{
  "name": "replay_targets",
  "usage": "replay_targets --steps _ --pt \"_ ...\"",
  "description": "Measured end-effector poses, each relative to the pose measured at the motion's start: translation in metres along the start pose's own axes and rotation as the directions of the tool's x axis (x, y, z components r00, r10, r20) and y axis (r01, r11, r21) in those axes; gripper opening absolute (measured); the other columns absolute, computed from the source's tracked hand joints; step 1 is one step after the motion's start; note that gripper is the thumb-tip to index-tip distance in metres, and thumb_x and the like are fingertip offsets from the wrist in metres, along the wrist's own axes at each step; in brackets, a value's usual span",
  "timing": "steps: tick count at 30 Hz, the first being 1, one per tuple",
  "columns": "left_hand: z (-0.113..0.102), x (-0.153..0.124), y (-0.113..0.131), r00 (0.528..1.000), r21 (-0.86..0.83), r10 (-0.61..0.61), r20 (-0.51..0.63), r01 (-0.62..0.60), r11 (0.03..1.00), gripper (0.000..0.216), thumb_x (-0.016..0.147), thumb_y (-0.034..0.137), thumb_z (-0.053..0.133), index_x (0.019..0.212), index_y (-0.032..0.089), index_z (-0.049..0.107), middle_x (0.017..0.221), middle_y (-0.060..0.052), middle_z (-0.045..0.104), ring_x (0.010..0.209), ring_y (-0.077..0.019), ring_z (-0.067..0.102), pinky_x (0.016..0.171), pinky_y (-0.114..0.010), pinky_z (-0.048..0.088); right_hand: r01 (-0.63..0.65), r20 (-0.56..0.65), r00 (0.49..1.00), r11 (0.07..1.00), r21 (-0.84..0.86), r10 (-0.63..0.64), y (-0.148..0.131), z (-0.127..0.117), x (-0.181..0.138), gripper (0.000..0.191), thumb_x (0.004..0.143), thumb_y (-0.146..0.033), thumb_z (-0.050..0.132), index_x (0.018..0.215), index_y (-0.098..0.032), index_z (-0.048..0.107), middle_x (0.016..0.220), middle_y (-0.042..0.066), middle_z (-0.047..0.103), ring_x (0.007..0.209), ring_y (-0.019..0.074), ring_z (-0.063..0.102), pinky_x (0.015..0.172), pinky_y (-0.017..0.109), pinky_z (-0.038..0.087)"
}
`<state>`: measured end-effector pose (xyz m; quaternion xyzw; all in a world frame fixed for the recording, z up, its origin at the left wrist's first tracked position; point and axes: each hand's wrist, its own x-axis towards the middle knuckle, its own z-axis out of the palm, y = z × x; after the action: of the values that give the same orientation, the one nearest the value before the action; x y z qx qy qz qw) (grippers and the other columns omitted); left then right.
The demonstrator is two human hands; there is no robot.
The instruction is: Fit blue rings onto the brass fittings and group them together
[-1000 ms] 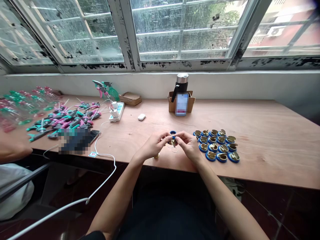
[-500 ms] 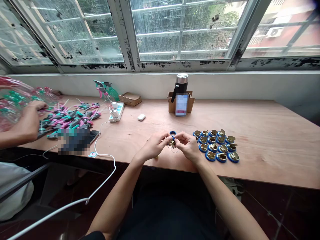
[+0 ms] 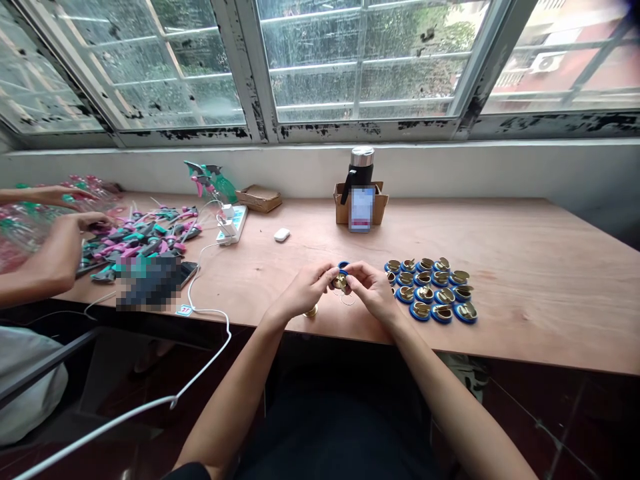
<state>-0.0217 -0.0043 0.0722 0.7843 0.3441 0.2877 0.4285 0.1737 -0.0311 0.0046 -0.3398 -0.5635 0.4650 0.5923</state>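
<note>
Pinching a small brass fitting (image 3: 341,284) with a blue rim, the fingertips (image 3: 356,269) of the left hand (image 3: 303,290) and right hand (image 3: 373,290) press in from both sides above a plywood bench (image 3: 525,267). A thin clear ring (image 3: 347,301) lies just below, a brass cap (image 3: 311,311) sits under the left hand, and rows of blue-rimmed brass caps (image 3: 430,290) stand to the right.

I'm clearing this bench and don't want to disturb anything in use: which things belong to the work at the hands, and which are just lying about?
In use: left hand, right hand, the brass-and-blue part they pinch, the loose brass piece nearby, the rows of blue-ringed brass parts.
Lying about: white earbud case, power strip, steel flask, cardboard box.
</note>
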Motion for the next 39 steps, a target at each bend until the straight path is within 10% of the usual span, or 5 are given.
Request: replay_targets --steps 39 --pt "0.0052 0.0021 -0.0011 0.998 -0.245 -0.058 -0.025 0.050 0.968 0.042 0.104 0.053 0.056 0.087 0.016 0.066 0.086 -0.005 0.071 0.083 -0.0178 0.068 0.082 -0.030 0.055 -0.015 0.147 0.989 1.000 -0.015 0.017 -0.0052 -0.0014 0.0004 0.028 0.103 -0.049 0.062 0.101 -0.021 0.063 0.076 0.000 0.068 0.067 0.0170 0.066 0.065 0.033 0.056"
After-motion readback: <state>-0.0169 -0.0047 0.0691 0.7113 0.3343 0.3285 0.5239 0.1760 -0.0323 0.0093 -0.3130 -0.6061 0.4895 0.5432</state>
